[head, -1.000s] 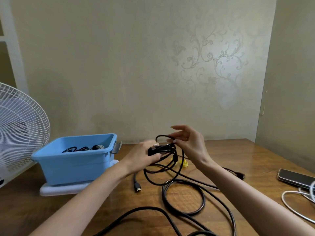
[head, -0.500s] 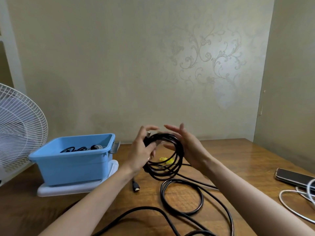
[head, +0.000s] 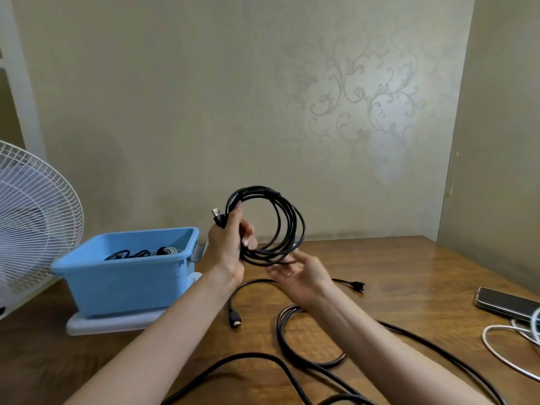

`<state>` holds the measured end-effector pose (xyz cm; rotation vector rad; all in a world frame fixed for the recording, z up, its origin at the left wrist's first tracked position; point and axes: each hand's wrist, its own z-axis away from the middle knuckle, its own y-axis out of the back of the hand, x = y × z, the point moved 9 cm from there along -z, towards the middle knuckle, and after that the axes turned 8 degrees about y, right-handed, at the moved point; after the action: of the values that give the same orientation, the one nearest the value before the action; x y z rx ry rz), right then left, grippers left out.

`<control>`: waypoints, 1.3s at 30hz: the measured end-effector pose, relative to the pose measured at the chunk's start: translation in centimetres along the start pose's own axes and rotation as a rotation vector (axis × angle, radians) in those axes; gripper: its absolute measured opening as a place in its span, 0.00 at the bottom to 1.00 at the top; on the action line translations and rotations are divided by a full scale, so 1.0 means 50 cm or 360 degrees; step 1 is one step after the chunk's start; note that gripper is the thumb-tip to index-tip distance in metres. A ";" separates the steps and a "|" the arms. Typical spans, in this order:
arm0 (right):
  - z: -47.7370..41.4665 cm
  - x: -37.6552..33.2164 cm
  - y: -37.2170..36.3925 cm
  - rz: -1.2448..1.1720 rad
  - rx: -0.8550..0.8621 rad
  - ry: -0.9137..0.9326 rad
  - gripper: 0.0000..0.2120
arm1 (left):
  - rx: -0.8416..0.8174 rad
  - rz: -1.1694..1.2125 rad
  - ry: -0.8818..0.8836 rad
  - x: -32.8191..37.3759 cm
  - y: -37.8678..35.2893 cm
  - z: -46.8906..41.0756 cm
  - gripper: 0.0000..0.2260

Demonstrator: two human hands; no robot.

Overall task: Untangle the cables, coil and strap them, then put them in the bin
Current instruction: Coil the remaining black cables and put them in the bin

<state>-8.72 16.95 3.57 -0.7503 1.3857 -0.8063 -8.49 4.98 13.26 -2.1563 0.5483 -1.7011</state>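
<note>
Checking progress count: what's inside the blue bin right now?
In the blue bin, black cable loops and a pale grey bundle show over the near rim. Its front wall hides everything lower, so how many cables are in there cannot be told.

Home room — patterned wallpaper (head: 365,92), wooden table (head: 409,276), white fan (head: 35,217)
</note>
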 end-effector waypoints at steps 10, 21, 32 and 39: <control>0.013 -0.170 0.005 0.1566 0.0131 0.0809 0.15 | -0.0510 -0.0679 0.0509 -0.103 0.011 -0.004 0.14; 0.049 -0.129 -0.072 0.2230 -0.0560 0.0892 0.21 | -0.0330 -0.1642 -0.0504 -0.027 -0.030 0.032 0.04; 0.067 -0.132 -0.113 0.2233 -0.0925 0.1050 0.07 | -0.0101 -0.2307 -0.1318 0.009 -0.051 0.061 0.09; 0.050 -0.139 -0.104 0.1688 -0.0767 0.0862 0.11 | -0.0408 -0.1638 -0.0227 -0.026 -0.040 0.000 0.08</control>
<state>-6.61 20.01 11.81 -0.0405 2.1874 0.2077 -8.59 7.36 13.14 -2.9892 -0.5348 -1.9337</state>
